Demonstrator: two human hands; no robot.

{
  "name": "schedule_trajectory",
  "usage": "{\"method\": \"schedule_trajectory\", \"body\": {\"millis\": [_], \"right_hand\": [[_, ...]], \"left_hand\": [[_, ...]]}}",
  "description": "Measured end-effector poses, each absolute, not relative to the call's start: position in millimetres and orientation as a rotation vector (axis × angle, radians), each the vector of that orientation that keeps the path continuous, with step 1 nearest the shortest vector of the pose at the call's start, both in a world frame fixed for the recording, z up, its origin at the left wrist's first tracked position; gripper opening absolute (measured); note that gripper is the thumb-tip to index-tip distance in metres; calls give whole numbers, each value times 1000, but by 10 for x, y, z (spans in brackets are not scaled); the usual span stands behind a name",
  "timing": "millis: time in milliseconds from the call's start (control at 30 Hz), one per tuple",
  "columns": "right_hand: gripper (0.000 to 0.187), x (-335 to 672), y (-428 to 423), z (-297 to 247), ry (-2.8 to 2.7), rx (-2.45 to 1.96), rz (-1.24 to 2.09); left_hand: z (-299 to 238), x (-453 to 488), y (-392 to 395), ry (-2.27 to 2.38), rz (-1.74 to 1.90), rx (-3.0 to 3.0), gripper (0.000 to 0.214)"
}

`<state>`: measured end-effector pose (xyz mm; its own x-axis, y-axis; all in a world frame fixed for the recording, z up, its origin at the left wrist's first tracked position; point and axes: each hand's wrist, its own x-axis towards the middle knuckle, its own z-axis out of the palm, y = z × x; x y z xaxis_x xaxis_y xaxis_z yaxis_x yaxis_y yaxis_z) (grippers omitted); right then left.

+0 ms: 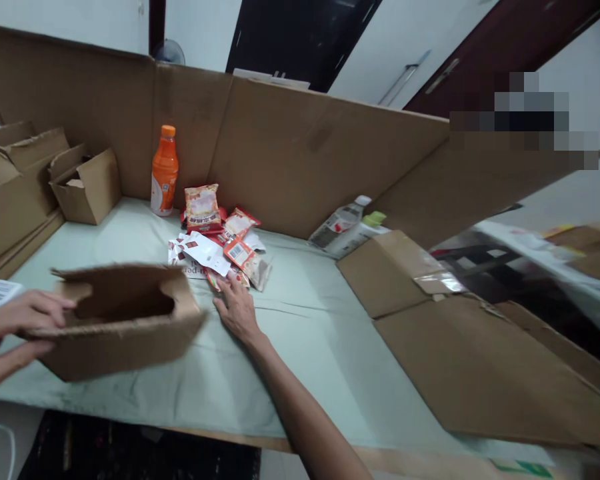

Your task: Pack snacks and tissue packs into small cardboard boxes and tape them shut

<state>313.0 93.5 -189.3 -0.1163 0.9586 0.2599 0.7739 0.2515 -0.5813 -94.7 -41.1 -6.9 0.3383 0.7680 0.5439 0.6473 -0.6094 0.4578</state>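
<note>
At the left, my left hand (pixel 30 321) pinches the near left wall of an upright cardboard box (pixel 125 350) whose top is open. Motion blurs the box slightly, and its inside is dark. My right hand (pixel 237 308) lies with its fingers stretched out at the front edge of a pile of snack packets, fingertips touching the lowest ones. In the pile I see a white packet (pixel 207 252), an orange and clear packet (pixel 250 260) with a barcode, and a red and cream packet (pixel 203 208) on top at the back. Several other packets are partly covered.
An orange drink bottle (pixel 165 173) stands behind the pile. Small cardboard boxes (pixel 93 187) sit at the back left. A clear bottle (pixel 341 221) and a green-capped bottle (pixel 363 233) lean at the right, beside a large cardboard box (pixel 480 367). Cardboard walls (pixel 290 153) close off the back.
</note>
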Motion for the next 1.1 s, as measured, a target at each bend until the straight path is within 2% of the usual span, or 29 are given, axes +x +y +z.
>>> {"method": "schedule_trajectory", "body": {"millis": [100, 333, 567, 667, 900, 1100], "right_hand": [[46, 3270, 899, -1825, -1799, -1474, 555], [57, 3735, 350, -1485, -1453, -1360, 896], [76, 3821, 1, -1402, -1178, -1307, 953], [69, 3651, -111, -1358, -1163, -1251, 955], [28, 3655, -274, -791, -1285, -1038, 593], [23, 3699, -70, -60, -1957, -1032, 879]], "left_hand": [[-39, -474, -443, 934, 857, 2411, 23], [-185, 176, -265, 855, 960, 2409, 22], [-224, 178, -280, 904, 1024, 2575, 23], [-207, 126, -305, 928, 965, 2663, 21], [-122, 101, -376, 1040, 897, 2895, 30], [-124, 146, -429, 1073, 1012, 2883, 39]]}}
